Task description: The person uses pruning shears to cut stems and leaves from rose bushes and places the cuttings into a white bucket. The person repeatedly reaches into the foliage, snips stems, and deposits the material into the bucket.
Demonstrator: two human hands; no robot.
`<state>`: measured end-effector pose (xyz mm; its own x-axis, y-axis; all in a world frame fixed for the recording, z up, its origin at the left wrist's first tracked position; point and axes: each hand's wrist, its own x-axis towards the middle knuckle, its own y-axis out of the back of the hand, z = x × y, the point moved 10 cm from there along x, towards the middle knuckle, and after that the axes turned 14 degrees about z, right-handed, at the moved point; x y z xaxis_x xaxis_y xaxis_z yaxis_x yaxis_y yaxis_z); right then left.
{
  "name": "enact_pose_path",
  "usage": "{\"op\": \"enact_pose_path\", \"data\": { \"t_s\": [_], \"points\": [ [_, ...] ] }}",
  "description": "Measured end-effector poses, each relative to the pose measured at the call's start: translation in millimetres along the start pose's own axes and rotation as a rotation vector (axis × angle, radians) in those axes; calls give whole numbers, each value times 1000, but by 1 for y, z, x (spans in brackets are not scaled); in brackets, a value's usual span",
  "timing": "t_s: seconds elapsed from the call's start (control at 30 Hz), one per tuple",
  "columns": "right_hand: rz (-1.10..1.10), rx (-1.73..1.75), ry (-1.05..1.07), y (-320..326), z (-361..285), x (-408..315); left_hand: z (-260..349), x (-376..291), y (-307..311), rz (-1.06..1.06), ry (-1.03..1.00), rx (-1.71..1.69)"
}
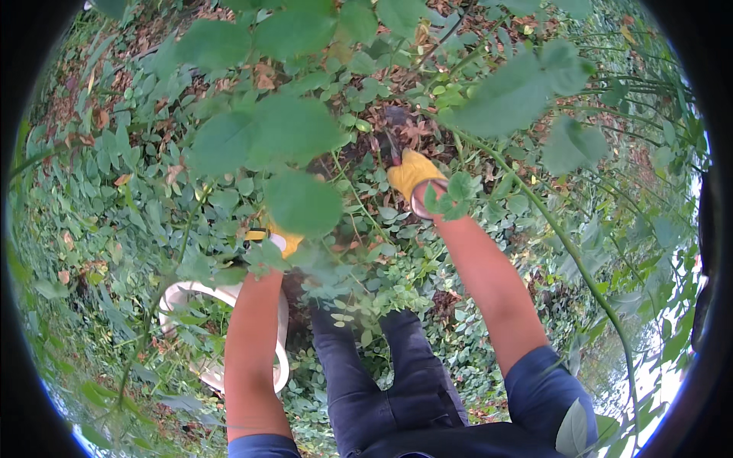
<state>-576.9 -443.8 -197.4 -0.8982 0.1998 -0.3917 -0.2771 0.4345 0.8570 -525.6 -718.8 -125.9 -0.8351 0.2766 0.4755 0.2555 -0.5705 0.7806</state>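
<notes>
My right hand [413,173], in a yellow work glove, reaches into the ground cover. A red-handled cutting tool [395,156], likely hand pruners, juts from its fingers towards brown leaf litter [415,133]. My left hand [291,243], gloved in yellow too, is lower and to the left. A large blurred leaf [303,201] close to the camera covers most of it, so whether it grips anything cannot be told. Below and left of that hand sits a white plastic tub [167,303] with green leaves showing inside its rim, partly behind my left forearm.
Thorny-looking green stems [550,223] arch across the right side, one passing near my right forearm. Blurred leaves [504,94] hang close before the camera. Dense low foliage [143,189] spreads around my legs [366,372], which stand among the plants.
</notes>
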Motion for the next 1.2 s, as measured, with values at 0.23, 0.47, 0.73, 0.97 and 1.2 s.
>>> {"op": "enact_pose_path", "data": {
  "t_s": [0.23, 0.47, 0.73, 0.97, 1.2],
  "points": [
    [228, -7, 81, 16, -15, 26, -20, -16, -30, -79, 195, -25],
    [-106, -251, 323, -27, -7, -4, 9, 2, -20, -122, -118, 41],
    [-489, 1095, 415, 9, -43, -16, -10, -13, -34, -146, 26, 34],
    [-1000, 1366, -376, -6, -72, -3, -35, -25, -44, 7, 386, -107],
    [-772, 1330, -364, 7, -53, 8, 0, -4, -32, -148, -46, 98]
  ]
}}
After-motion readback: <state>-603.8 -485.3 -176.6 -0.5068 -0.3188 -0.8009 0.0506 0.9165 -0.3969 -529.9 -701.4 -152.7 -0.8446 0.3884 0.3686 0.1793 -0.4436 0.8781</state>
